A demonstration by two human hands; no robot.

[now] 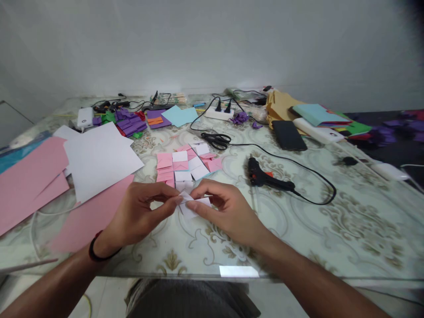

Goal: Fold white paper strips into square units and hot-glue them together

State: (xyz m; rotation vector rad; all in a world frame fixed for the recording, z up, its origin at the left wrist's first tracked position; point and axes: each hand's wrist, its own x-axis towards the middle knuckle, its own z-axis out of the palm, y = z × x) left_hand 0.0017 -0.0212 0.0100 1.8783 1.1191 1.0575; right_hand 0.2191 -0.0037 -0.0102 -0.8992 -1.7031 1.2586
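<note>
Pinches the small white paper (pixel 191 213) with the left grip (pixel 139 211) and the right grip (pixel 228 210), both closed on it, over the counter (pixel 371 234). Has the folded papers (pixel 180 166), pink and white, just beyond. To the left, has the white sheet (pixel 102 161) overlapping the pink sheets (pixel 96 216). To the right, has the glue gun (pixel 271 179) well apart from the right grip, with the phone (pixel 289 135) beyond.
</note>
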